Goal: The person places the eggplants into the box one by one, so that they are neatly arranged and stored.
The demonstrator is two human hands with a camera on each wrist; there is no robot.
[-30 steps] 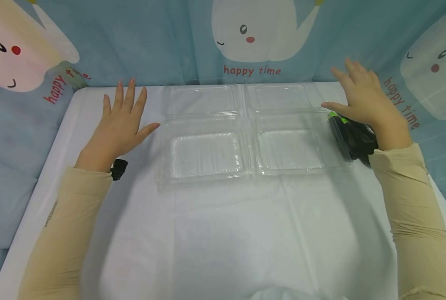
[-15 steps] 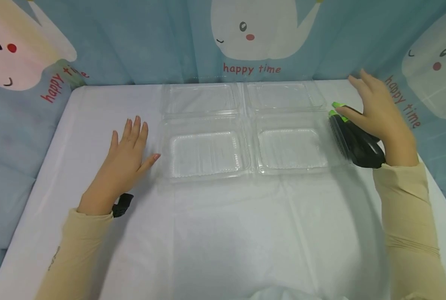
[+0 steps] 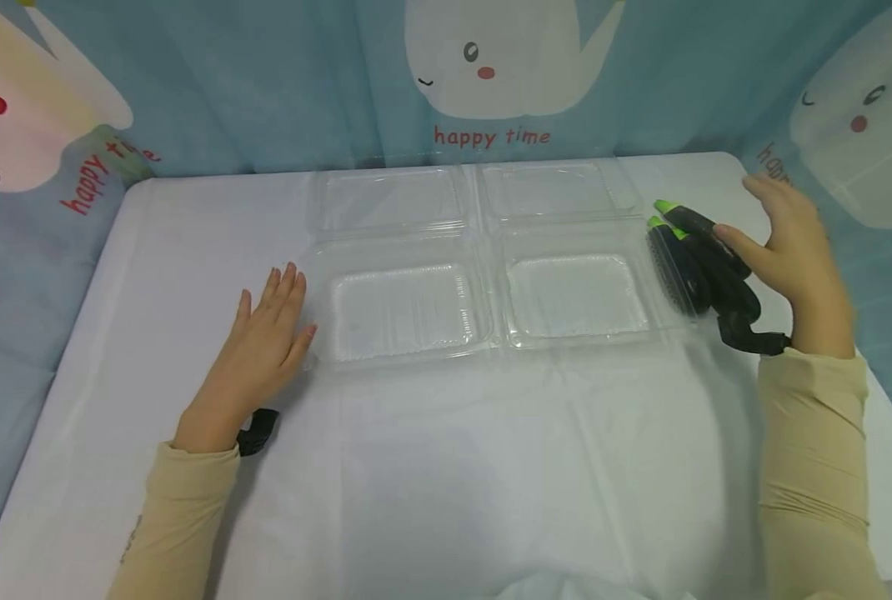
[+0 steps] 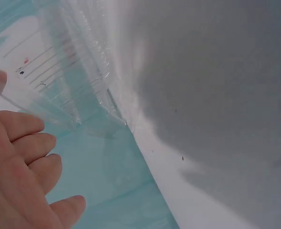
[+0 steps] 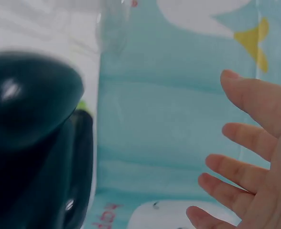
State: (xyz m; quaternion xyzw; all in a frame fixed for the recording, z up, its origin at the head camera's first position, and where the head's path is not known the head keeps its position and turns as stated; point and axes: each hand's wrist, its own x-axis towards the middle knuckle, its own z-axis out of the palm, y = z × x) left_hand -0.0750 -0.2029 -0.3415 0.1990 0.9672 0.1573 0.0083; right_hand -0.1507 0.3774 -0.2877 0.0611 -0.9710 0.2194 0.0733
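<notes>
Boxes (image 3: 401,312), two clear ones, are lying open side by side below the blue curtain (image 3: 303,92), on the far half of the white table (image 3: 461,500). Both arms, in beige sleeves (image 3: 814,450), are extending forward, the right one farther. The left hand (image 3: 254,358) is slanting toward the left box, back upward, its fingers lying nearly straight and close together, thumb parting a little; whether it is touching the rim, I cannot tell. The right hand (image 3: 802,258) is holding nothing, its thumb pointing inward and, in the wrist view, its fingers spreading apart with a slight curve. Black tools (image 3: 716,271) with green tips are lying between that hand and the right box.
</notes>
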